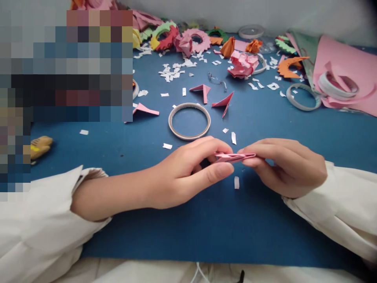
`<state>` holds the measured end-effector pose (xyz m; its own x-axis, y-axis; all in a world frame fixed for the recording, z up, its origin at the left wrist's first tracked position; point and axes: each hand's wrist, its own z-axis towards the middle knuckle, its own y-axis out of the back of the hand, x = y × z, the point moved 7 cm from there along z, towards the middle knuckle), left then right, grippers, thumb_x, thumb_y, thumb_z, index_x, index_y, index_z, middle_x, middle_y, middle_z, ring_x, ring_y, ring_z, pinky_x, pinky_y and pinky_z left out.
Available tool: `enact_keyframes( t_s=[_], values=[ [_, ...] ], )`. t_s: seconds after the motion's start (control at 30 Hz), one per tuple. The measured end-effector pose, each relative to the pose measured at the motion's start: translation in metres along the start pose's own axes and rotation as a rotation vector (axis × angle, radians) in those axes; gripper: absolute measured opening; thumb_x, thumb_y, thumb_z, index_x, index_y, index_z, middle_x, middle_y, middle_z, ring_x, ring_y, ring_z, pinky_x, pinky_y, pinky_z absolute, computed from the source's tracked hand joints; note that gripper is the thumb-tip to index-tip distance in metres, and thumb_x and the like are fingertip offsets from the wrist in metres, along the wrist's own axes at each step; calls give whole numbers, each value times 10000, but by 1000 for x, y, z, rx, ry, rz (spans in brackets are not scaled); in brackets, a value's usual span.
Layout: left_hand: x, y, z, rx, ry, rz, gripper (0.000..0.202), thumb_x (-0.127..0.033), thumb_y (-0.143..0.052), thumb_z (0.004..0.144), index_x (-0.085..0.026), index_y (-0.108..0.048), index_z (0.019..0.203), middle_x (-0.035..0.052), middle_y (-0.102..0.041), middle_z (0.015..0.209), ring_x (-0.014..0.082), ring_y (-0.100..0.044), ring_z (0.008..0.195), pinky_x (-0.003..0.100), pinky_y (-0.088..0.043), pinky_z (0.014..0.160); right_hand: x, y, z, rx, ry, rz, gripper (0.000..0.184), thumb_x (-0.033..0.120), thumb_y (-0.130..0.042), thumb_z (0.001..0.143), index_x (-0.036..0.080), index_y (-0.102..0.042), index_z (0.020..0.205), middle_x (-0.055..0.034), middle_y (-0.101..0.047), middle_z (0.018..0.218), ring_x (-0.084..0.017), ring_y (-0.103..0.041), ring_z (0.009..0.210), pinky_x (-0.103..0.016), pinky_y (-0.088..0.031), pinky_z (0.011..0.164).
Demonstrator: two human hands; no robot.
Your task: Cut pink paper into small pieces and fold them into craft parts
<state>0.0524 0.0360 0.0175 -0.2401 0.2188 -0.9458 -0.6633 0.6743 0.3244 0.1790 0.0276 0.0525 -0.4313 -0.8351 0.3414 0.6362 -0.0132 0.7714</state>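
Note:
Between my two hands is a small piece of folded pink paper (235, 157), held edge-on above the blue table (188, 232). My left hand (203, 165) pinches its left end between thumb and fingers. The right end sits in the closed fingertips of my right hand (288, 165). Just beyond my left hand lies a roll of tape (170, 122), flat on the table. Past the roll are two folded pink paper pieces, one V-shaped (225, 104) and one bent (203, 90). Another pink piece (147, 110) rests to the left.
White paper scraps (173, 70) are scattered over the table. Along the back stand folded paper rings (202, 39) and an orange curved piece (290, 67). Pink sheets (338, 51) and more tape rolls (303, 106) lie at the right. A pixelated patch hides the upper left.

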Motion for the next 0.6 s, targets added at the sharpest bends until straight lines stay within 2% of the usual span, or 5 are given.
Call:
enact_keyframes(
  t_s=[0.1,0.17,0.27,0.43,0.6],
  values=[
    [-1,-2,2,19,-52,96,162,-244,-401,952,-169,-544,963,-14,-559,777,78,-522,670,176,-433,610,-3,-9,0,57,-15,60,90,214,-476,915,192,-564,914,-26,-648,733,-91,-585,607,-197,-457,558],
    [-3,-2,3,33,-102,141,181,-186,-375,954,-162,-547,905,-25,-558,729,67,-519,643,169,-425,626,-2,-16,0,115,19,99,114,217,-444,924,175,-545,890,-30,-624,724,-91,-555,611,-201,-442,558],
    [-5,-4,2,61,-137,183,190,-148,-363,948,-153,-550,915,-28,-558,717,60,-510,623,158,-411,621,-1,-24,0,190,54,157,125,181,-434,920,163,-513,825,-18,-565,663,-84,-483,578,-203,-397,538],
    [-2,-6,2,107,-79,216,242,-191,-317,966,-160,-518,834,-25,-531,704,71,-489,622,176,-402,622,-4,-23,3,219,-9,339,207,133,-424,924,176,-491,733,37,-422,557,-61,-383,515,-186,-347,525],
    [2,-5,2,172,-9,124,225,-161,-320,935,-175,-505,806,-21,-541,743,87,-501,664,203,-416,629,-6,-20,5,203,-44,341,192,131,-421,927,173,-564,807,26,-494,579,-55,-440,516,-177,-370,524]
  ],
)
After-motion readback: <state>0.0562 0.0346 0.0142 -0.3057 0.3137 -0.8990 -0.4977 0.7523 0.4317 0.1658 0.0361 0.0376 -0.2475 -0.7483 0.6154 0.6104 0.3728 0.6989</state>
